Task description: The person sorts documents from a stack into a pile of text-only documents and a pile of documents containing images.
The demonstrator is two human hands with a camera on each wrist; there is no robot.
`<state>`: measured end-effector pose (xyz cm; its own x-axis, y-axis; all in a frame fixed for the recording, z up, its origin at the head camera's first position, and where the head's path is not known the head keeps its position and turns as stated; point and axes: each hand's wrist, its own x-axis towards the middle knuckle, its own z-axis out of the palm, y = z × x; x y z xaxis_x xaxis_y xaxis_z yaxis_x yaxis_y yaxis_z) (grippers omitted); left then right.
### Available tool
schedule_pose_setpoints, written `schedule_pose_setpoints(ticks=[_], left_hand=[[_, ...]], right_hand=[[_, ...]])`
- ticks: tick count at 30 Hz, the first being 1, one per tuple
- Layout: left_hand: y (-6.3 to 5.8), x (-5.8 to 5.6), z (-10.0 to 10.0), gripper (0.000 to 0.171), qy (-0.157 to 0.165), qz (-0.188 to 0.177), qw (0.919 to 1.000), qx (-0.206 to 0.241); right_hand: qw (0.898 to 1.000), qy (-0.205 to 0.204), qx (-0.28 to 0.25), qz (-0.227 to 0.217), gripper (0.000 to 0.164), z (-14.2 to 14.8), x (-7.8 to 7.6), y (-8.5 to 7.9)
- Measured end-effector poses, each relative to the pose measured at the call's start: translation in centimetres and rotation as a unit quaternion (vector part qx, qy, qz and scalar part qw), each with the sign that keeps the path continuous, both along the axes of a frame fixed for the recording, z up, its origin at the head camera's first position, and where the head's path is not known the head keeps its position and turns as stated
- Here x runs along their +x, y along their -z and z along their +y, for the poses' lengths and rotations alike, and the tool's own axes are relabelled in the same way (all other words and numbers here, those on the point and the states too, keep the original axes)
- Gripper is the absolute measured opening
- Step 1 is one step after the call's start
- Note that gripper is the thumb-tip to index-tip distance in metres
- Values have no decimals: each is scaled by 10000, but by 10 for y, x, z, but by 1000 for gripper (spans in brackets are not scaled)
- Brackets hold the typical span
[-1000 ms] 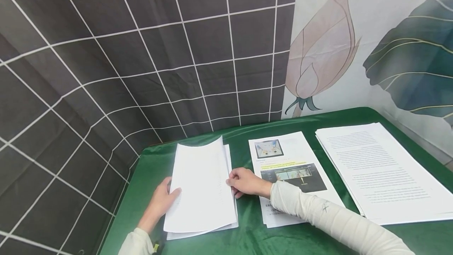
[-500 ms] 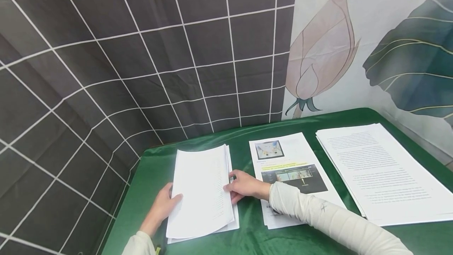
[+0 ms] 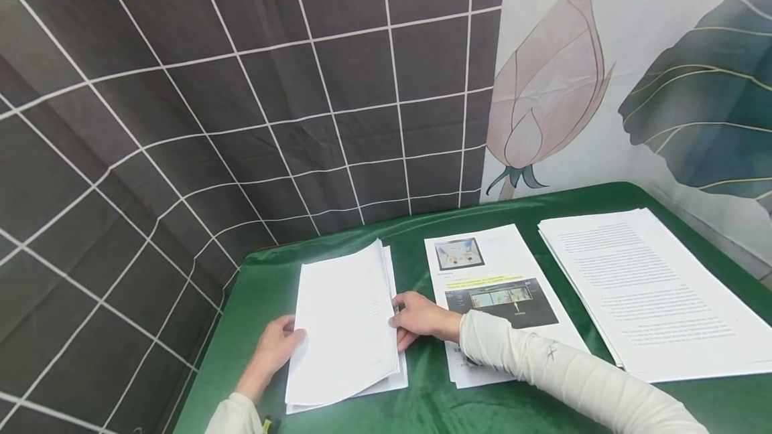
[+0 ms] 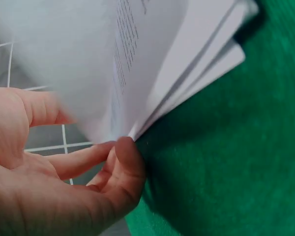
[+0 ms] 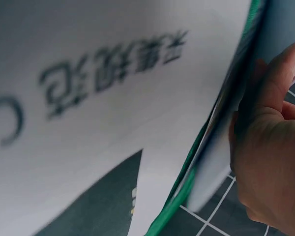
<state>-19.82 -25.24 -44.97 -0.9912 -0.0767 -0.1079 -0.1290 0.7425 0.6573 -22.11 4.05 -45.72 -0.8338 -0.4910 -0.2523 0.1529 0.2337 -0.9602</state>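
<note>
A stack of printed paper sheets (image 3: pixel 340 333) lies at the left of the table, its upper sheets slightly lifted and bowed over the ones below. My left hand (image 3: pixel 274 351) grips the stack's left edge, thumb on top. In the left wrist view the fingers of the left hand (image 4: pixel 83 172) curl at the edge, where several layers of paper (image 4: pixel 152 64) fan apart. At the right edge, my right hand (image 3: pixel 419 317) pinches the upper sheets between thumb and fingers. The right wrist view shows the right hand (image 5: pixel 273 142) from behind, its fingertips partly hidden.
Right of the stack lies a second pile of sheets (image 3: pixel 482 253) with pictures and a yellow-marked line, under my right forearm. Farther right is a thicker pile of text pages (image 3: pixel 651 286). A green cloth (image 3: pixel 422 414) covers the table; a dark grid curtain (image 3: pixel 338 86) hangs behind.
The upper sheets' far edge has dropped from its raised curl, and the sheets lie flatter on the stack. Both hands stay at the stack's edges with only small shifts.
</note>
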Motion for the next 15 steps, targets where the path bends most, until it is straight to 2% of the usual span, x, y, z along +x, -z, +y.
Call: schedule_pose_setpoints(ticks=[2, 7, 15], left_hand=[[0, 0, -1, 47, -33, 33, 10000, 12], [2, -2, -4, 49, -268, 22, 9986, 453], [-3, 0, -8, 44, -545, -78, 9949, 844]], right_hand=[[9997, 1, -231, -41, 40, 1, 0, -1], [9983, -81, -566, 70, 40, 7, -3, -4], [9985, -81, -391, 384, 37, 16, -4, -19]])
